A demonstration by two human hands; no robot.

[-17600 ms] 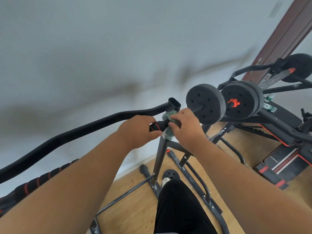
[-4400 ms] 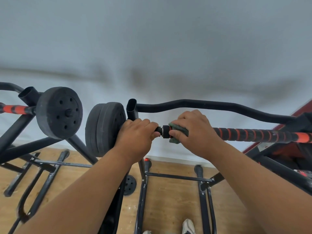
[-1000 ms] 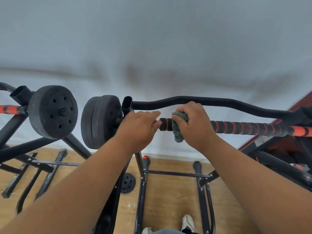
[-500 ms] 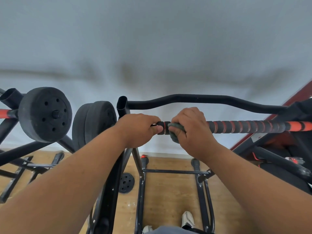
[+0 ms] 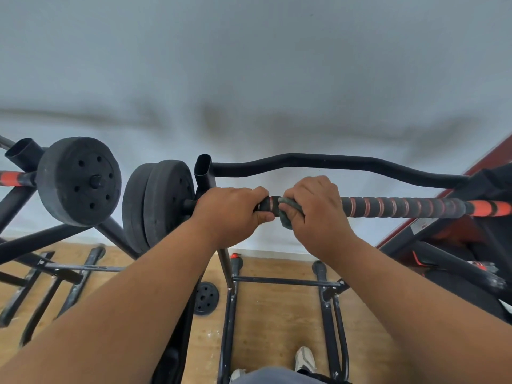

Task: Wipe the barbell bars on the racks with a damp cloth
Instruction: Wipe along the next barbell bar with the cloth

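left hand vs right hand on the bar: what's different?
The left hand grips the barbell bar bare, next to the weight plates; the right hand grips it through the cloth. The left hand sits at the bar's end, the right hand further along the ribbed grip. Both are curled round the same bar, nearly touching.

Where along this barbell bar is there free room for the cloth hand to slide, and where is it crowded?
Free: the ribbed grip between the right hand and the orange sleeve. Crowded: toward the plates, where the left hand grips the bar right beside the cloth, with the rack upright close behind.
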